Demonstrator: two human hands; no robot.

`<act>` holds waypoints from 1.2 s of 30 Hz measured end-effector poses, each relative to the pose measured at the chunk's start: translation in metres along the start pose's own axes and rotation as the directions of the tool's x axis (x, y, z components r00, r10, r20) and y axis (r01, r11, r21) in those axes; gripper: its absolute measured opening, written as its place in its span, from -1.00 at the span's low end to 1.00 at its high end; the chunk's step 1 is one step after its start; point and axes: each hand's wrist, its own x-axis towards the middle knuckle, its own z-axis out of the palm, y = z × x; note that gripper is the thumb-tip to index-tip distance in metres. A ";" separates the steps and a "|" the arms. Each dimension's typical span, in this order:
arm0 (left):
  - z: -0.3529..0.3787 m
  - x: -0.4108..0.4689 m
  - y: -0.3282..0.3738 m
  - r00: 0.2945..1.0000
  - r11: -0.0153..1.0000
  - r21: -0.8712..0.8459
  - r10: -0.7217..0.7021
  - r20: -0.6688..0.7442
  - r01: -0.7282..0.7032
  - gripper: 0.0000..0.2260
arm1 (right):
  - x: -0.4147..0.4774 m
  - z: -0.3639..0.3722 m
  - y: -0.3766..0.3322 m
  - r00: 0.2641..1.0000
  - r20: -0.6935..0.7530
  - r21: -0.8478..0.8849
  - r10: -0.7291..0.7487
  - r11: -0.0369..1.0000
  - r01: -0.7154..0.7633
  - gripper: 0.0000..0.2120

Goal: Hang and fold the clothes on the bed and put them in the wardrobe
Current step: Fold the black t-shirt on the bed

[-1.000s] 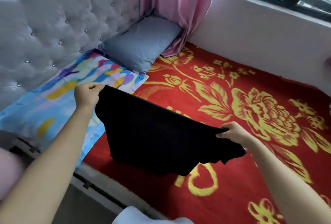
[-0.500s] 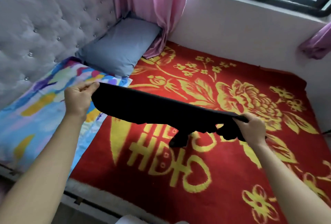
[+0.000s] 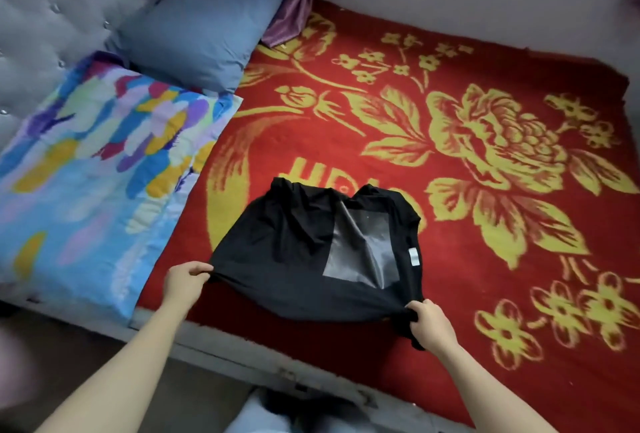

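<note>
Garment: the black T-shirt [image 3: 287, 242] lies spread on the red blanket [image 3: 485, 61], in the near-middle part of the bed [image 3: 225, 344]. Its far edge is bunched. Its near edge is pulled taut.
Markings: a grey print [image 3: 363, 249] sits on the right half, creased diagonally. A small white label [image 3: 413, 256] lies just right of it.
Left grip: the left hand [image 3: 187, 282] pinches the near-left corner between thumb and curled fingers.
Right grip: the right hand [image 3: 429, 325] is clamped on the near-right corner, with loose fabric hanging below the fist.
Garment relative to hands: the garment extends to the far side of both hands. The hands are well apart, with the full near edge between them.
Step in hand: judged to be laying the garment flat before folding.
Next move calls for: probably settling the near edge onto the blanket, releasing both corners, smoothing the bunched far edge and the crease, then folding the sides inward.
Surroundings: a multicoloured pillow [image 3: 97, 162] lies to the left, apart from the garment. A blue-grey pillow [image 3: 207, 16] lies at the far left against the tufted headboard [image 3: 52, 9]. A pink curtain [image 3: 294, 6] hangs at the far edge.
Wardrobe: not in view.
</note>
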 end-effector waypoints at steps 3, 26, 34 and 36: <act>-0.005 -0.003 -0.007 0.999 0.996 0.067 -0.052 0.001 0.052 -0.87 | -0.003 0.001 0.003 0.999 0.044 0.014 -0.002 1.000 0.001 -0.55; 0.131 -0.044 0.131 0.886 0.753 0.539 0.126 0.446 -0.378 -0.82 | -0.025 0.052 0.031 0.988 0.117 -0.046 0.102 0.994 -0.097 -0.67; 0.175 -0.035 0.163 0.785 0.756 0.384 0.267 0.558 -0.530 -0.85 | 0.050 0.048 0.069 0.885 0.214 0.533 0.413 0.710 -0.460 -0.69; 0.177 -0.029 0.168 0.774 0.783 0.324 0.292 0.561 -0.531 -0.86 | 0.067 0.054 0.079 0.869 0.229 0.519 0.439 0.700 -0.490 -0.67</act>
